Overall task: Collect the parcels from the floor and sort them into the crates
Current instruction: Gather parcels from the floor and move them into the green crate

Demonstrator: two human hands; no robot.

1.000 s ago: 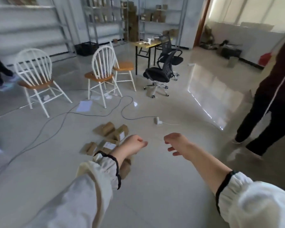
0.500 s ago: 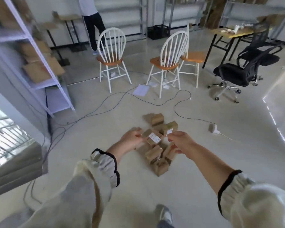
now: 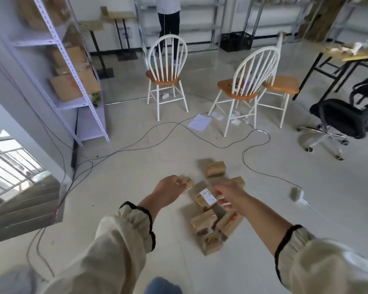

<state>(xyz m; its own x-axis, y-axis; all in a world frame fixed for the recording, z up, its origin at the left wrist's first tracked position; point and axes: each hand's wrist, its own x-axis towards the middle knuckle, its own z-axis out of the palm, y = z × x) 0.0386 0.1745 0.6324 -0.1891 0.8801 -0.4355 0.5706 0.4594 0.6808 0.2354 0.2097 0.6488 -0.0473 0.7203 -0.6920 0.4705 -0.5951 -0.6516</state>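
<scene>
The parcels lie in a loose heap on the pale floor, just below the middle of the frame, and both my arms reach down to its upper end. My left hand is at the heap's upper left edge, its fingers curled round a small brown parcel; I cannot tell whether that one is clear of the floor. My right hand hovers just right of the labelled parcel, fingers parted and loosely bent with nothing between them; the blur hides whether the tips touch it. That parcel is brown card with a white printed label on top. Above it, apart from the rest, sits a taped box. Below the labelled one a shiny taped box leans beside a parcel with orange marks. Lowest in the heap lies a box with black handwriting. All are small and tan. A black crate stands far off by the wall, in the upper middle of the frame, and a black cable loops across the floor to the right of the heap.
</scene>
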